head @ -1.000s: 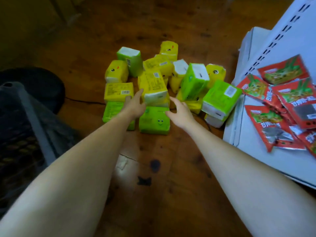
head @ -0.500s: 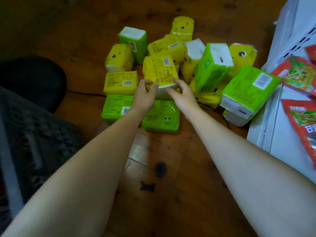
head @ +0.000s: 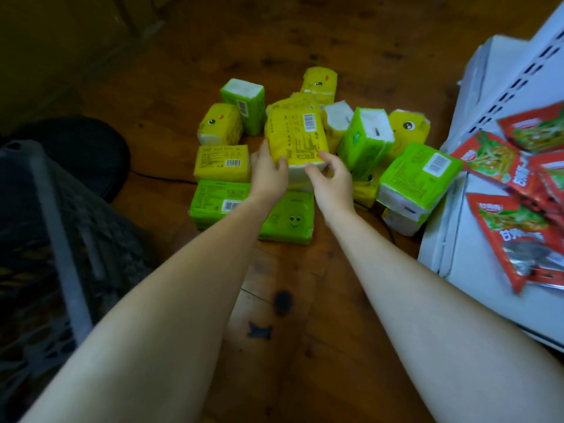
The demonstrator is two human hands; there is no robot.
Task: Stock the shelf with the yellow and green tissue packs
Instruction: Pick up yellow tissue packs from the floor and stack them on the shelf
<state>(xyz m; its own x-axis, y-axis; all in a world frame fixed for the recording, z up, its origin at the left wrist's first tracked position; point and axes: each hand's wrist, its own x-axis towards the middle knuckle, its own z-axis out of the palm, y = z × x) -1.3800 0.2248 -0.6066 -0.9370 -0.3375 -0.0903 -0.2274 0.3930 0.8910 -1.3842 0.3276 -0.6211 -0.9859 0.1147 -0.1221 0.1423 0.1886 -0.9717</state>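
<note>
A yellow tissue pack (head: pixel 297 138) is held by both hands above a worn wooden floor (head: pixel 183 41).

Its near end is gripped, the left hand (head: pixel 268 175) curled round one edge and the right hand (head: pixel 331 181) round the other. The other packs (head: pixel 366 141) are heaped beyond and beside the fingers, and a green pack (head: pixel 290 221) lies under the wrists. Right of the fingers a white shelf (head: pixel 476 264) is cut off by the frame (red snack bags (head: pixel 518 233) are strewn on it). A dark crate (head: pixel 61 227) at left is blurred. Half a second earlier the pack was only touched; now it is raised from the heap.
</note>
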